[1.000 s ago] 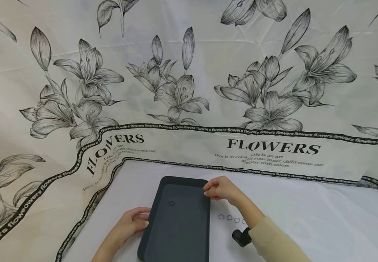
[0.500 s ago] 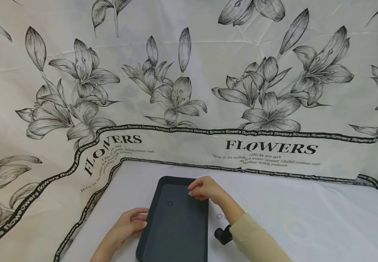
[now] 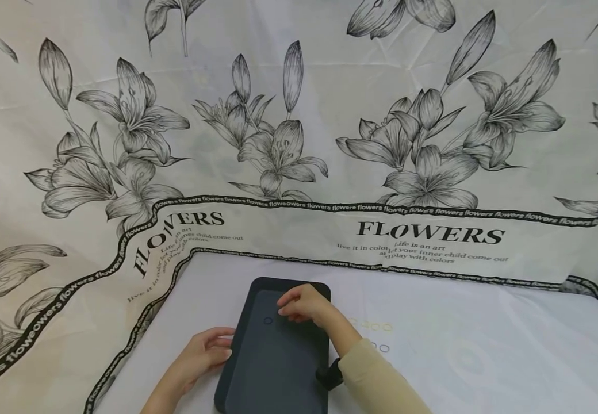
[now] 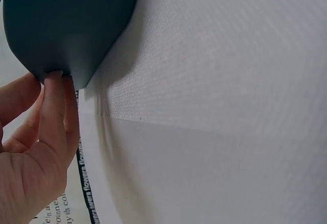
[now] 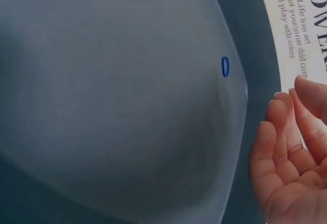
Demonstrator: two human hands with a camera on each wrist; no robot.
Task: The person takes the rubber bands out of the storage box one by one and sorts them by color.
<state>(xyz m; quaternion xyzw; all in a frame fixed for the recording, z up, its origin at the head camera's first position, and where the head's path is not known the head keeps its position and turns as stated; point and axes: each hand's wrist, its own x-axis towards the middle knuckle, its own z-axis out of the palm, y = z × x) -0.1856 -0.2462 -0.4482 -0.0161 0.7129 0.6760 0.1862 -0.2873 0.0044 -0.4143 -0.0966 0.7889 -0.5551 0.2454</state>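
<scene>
My left hand [image 3: 203, 359] grips the left edge of a dark blue-grey tray [image 3: 273, 368]. In the left wrist view, the fingertips [image 4: 53, 78] meet the tray's edge and the thumb lies beside them. My right hand [image 3: 306, 305] is over the far part of the tray, thumb and fingers bent toward each other; whether something small sits between them I cannot tell. A small blue ring [image 5: 225, 67] lies on the tray floor, left of the right fingertips in the right wrist view and just left of them in the head view.
Right of the tray, yellow rings [image 3: 387, 327] lie in a row on the white tabletop [image 3: 485, 356], with dark purplish rings [image 3: 384, 348] in a nearer row, partly hidden by the right arm. A flower-print cloth [image 3: 299, 230] hangs behind. A black device [image 3: 329, 375] sits at the right wrist.
My right hand has moved left from the tray's right edge to over the tray, close to the blue ring. More of the yellow rings show now. My left hand keeps its hold.
</scene>
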